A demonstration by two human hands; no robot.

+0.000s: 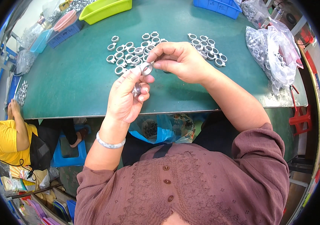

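Observation:
Between my two hands, above the near part of the green table, is a grey metal ring clamp [147, 68]. My left hand [125, 93] pinches it with thumb and fingertip, and a second metal ring [136, 89] sits in its curled lower fingers. From the right, my right hand [178, 62] pinches the small lug at the side of the same ring clamp. Beyond my hands lies a loose group of similar ring clamps [120, 54], partly hidden by the right hand. Another group of ring clamps [207, 45] lies to the right of it.
A green basket [107, 10] and a blue bin [65, 33] stand at the far left, a blue crate [218, 7] at the back. Clear bags of metal parts [270, 52] rest at the right. A co-worker in yellow [8, 140] sits at left, near a blue stool [69, 152].

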